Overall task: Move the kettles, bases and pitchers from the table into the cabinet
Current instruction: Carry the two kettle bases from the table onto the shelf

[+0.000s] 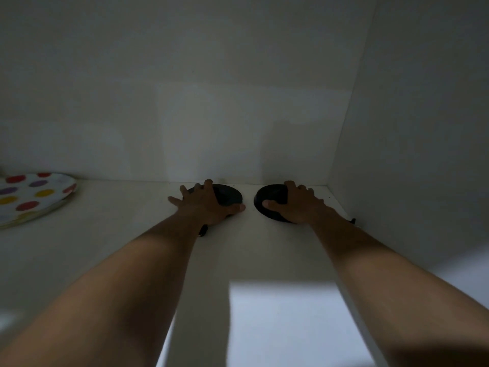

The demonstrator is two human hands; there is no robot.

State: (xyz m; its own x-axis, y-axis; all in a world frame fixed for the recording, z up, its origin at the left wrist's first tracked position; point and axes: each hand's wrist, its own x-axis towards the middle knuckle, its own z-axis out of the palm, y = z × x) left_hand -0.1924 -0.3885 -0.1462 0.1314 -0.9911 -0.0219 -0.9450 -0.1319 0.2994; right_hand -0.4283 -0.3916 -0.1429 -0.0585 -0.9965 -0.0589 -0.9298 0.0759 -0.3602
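Note:
Two round black kettle bases lie side by side on the white cabinet shelf (127, 234), close to the back wall. My left hand (206, 205) lies spread over the left base (229, 196), fingers across its top and thumb at its front edge. My right hand (293, 206) grips the right base (270, 196), thumb on top, fingers curled over its far rim. A bit of black cord (203, 231) shows under my left wrist, and another bit (352, 221) sticks out beside my right wrist. No kettles or pitchers are in view.
A stack of white plates with coloured dots (31, 197) sits at the shelf's left. The cabinet's right side wall (410, 154) stands just right of the right base. A bright patch of light falls on the shelf's front.

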